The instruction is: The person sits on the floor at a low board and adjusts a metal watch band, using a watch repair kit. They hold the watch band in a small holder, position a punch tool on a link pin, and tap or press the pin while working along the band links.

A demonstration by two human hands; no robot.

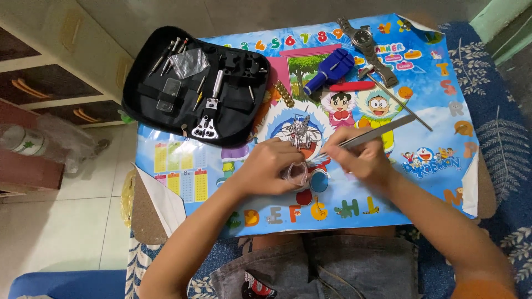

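The table point(145, 218) was small, and a big cartoon poster point(443, 119) covered its top. At 10 o'clock on the poster lay a black tool case point(141, 88), unzipped and flat. It held thin screwdrivers point(166, 55) near its top edge, a clear little bag point(188, 61), and a silver case opener point(208, 119) low in the middle. The case hung a bit over the poster's edge, so a bump from an elbow could have tipped tools out.

At 1 o'clock lay a metal wristwatch point(368, 47), close to the far edge of the table. A nudge could have pushed it off. Beside it sat a blue band tool point(330, 69).

In the middle, the left hand point(266, 166) was curled shut around a small clear pot point(296, 173). The right hand point(357, 158) pinched long metal tweezers point(377, 130), with the tips pointing toward the pot. A bunch of thin pins point(301, 132) stuck up just above the pot. I could not tell for sure what was inside the pot; it was too small and partly hidden. If the left hand had slipped, the pot could have tipped and tiny parts would have scattered. The sharp tweezer tips could also have poked a finger.
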